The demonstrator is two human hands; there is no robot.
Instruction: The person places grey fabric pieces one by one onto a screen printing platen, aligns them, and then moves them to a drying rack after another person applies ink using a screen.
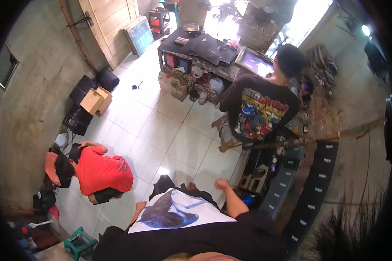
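Bent at the elbow, my right arm holds my right hand [222,184] out beside my body, its fingers curled in with nothing visible in them. My left hand [140,205] hangs at the left edge of my shirt [178,213], which is black and white with a blue-grey print. The left fingers are too small and partly hidden to make out. Neither hand touches any object that I can see. Below both hands lies the white tiled floor [161,143].
A person in a red shirt [102,169] crouches at left. Another, in a dark printed shirt [265,104], works at a cluttered bench [204,65] over a screen frame [255,63]. Dark printed panels [311,191] line the right side. Cardboard boxes [93,101] and a green stool [79,243] stand left.
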